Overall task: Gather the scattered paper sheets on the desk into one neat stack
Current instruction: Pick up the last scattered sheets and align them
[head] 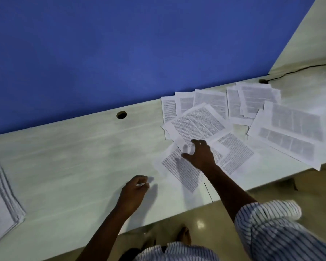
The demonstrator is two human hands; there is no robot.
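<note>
The scattered printed sheets (252,112) lie overlapping and fanned at about 3 o'clock on the pale surface (73,147), some against the blue partition (120,53), one large sheet (290,132) reaching the near edge. A gathered stack (2,194) sits well apart at 8 o'clock, its edges still stepped.

The right hand (199,155) is over the nearest sheets, fingers (196,141) spread wide and holding nothing; the offset shadows suggest the tips are just above the tilted top sheet (196,123), though contact cannot be judged. The left hand (134,191) is low at 6 o'clock, fingers loosely curled; a pale sliver shows at their tips and I cannot tell whether it is held.

Single sheets are light, limp and slick on each other, so they probably slide easily under a flat palm but crease if pinched mid-page. The likely best hold is at an overhanging corner or edge, thumb beneath, after sweeping the neighbours together.
</note>
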